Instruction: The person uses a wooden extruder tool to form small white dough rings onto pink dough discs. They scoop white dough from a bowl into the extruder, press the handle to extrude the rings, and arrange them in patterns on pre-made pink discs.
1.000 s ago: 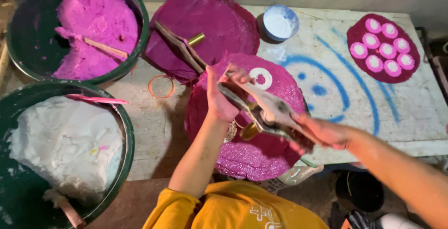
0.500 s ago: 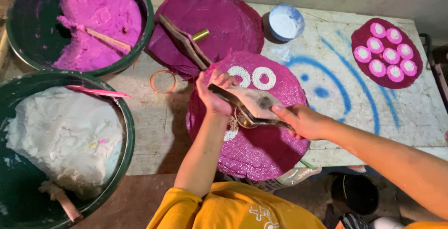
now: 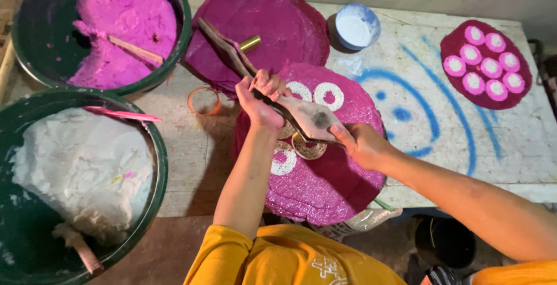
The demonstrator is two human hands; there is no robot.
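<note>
A long hinged wooden press tool (image 3: 278, 96) is gripped at mid-length by the left hand (image 3: 261, 96), fingers curled shut round it, while the right hand (image 3: 361, 144) is closed on its wider end, thumb on top. Vs. 0.5 s ago, the tool is swung further left and tilted, and its brass ring end (image 3: 306, 145) is now set down on the magenta round tray (image 3: 325, 186), near a white ring (image 3: 282, 161) at the front. Two white rings (image 3: 316, 92), first seen in full half a sec ago, are left behind at the back of the tray, so stamping appears to be moved on to a new spot. Whether the brass end is fully pressed in can't be told; it's partly hidden. The basin of pink powder (image 3: 125, 18) and the basin of white powder (image 3: 75, 169) are untouched.
</note>
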